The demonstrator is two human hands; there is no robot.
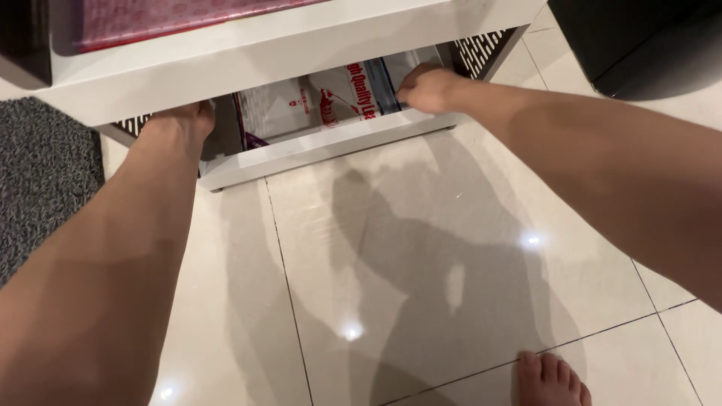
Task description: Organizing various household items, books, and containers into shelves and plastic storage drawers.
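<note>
Both arms reach under the top of a low white shelf unit (248,56) into its lower compartment, which holds a clear plastic bag with red print (338,101) lying flat beside a white packet (274,109). The right hand (430,90) is curled, its fingers pinching the blue-edged end of the clear bag at the compartment's right side. The left hand (180,122) goes in at the left end, its fingers hidden under the top, so I cannot tell their state.
</note>
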